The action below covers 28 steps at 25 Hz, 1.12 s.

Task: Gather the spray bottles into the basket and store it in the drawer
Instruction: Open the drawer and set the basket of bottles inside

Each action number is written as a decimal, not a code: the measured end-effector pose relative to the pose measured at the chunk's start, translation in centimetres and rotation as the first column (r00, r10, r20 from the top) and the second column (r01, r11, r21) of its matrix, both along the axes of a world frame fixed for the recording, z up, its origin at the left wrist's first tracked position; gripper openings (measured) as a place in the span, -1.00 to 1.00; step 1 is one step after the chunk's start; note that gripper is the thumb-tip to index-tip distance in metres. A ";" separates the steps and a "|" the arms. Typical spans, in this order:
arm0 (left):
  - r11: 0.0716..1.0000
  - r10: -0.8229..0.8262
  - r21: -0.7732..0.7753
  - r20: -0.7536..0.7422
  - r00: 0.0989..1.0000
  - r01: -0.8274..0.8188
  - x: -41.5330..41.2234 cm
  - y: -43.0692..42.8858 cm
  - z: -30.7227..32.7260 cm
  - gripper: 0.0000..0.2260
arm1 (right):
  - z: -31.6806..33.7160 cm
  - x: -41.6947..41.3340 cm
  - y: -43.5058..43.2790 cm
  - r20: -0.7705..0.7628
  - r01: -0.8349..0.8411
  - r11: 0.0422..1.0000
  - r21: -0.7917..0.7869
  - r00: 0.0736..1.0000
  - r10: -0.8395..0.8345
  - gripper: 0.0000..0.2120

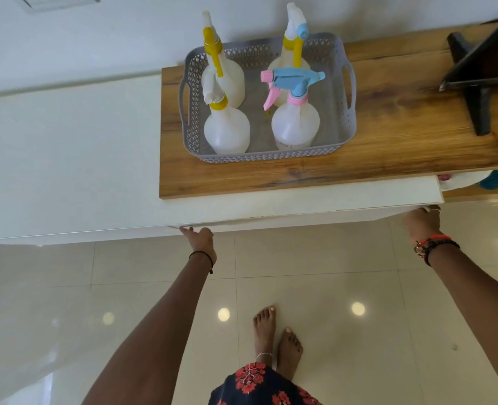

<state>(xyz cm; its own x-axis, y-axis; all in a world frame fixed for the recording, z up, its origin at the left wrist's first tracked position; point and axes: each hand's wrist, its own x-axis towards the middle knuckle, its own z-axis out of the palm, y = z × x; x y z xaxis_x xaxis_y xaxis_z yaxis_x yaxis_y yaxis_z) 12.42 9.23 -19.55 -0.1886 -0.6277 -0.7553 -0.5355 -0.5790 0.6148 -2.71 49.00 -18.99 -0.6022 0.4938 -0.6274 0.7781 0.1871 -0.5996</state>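
Note:
A grey perforated basket (342,92) stands on the wooden top (388,135) of a low cabinet. Several white spray bottles stand upright inside it: two with yellow collars on the left (226,128), one with a pink and blue trigger at the front right (296,121), one at the back right (293,58). Below the top, the white drawer front (300,204) sticks out slightly. My left hand (201,238) grips its lower edge at the left end, fingers hooked under. My right hand (421,222) grips the same edge at the right end.
A black stand and the corner of a dark screen (481,74) sit on the wooden top at the right. A white cabinet surface (66,159) runs to the left. Glossy tiled floor (329,264) lies below, with my bare feet (274,337) on it.

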 end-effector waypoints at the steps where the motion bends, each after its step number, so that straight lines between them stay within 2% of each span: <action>1: 0.999 0.021 -0.025 -0.009 1.000 -0.021 -0.1 -0.2 0.2 -0.29 | 0.3 0.3 -0.2 -0.011 0.019 1.000 0.002 1.000 -0.019 -0.59; 5: 0.990 0.073 -0.117 -0.022 0.997 -0.075 0.1 -0.7 -0.1 -0.19 | 0.8 0.9 0.0 -0.061 -0.001 1.000 0.012 0.998 0.002 -0.50; 9: 0.987 0.066 -0.143 -0.032 0.997 -0.070 0.3 -0.2 -1.0 -0.20 | 0.8 1.2 0.4 -0.027 -0.074 0.996 0.043 0.997 0.075 -0.46; 11: 0.985 0.051 -0.160 -0.049 0.998 -0.058 0.6 0.2 -1.5 -0.23 | 0.9 1.4 0.8 -0.025 -0.112 0.993 0.029 0.993 0.113 -0.49; 14: 0.978 0.075 -0.191 -0.065 0.995 -0.086 0.9 0.5 -1.6 -0.29 | 1.0 1.1 2.3 0.022 -0.178 0.984 -0.011 0.984 0.178 -0.68; 16: 0.963 0.118 -0.235 -0.070 0.991 -0.131 0.8 0.3 -0.8 -0.31 | 0.9 0.9 2.6 0.037 -0.200 0.979 -0.040 0.979 0.201 -0.68; 19: 0.963 0.120 -0.233 -0.072 0.990 -0.133 0.8 -0.3 0.0 -0.35 | 0.7 1.2 2.1 -0.020 -0.137 0.990 -0.045 0.990 0.136 -0.42; 23: 0.971 0.073 -0.221 -0.061 0.995 -0.085 1.7 -1.0 -0.2 -0.39 | 1.0 1.5 1.2 -0.086 -0.065 0.997 -0.051 0.994 0.060 -0.41; 28: 0.959 0.052 -0.274 -0.057 0.997 -0.065 3.0 -1.6 0.4 -0.40 | 0.7 1.8 -1.1 -0.068 0.113 0.971 -0.210 0.989 -0.130 -0.30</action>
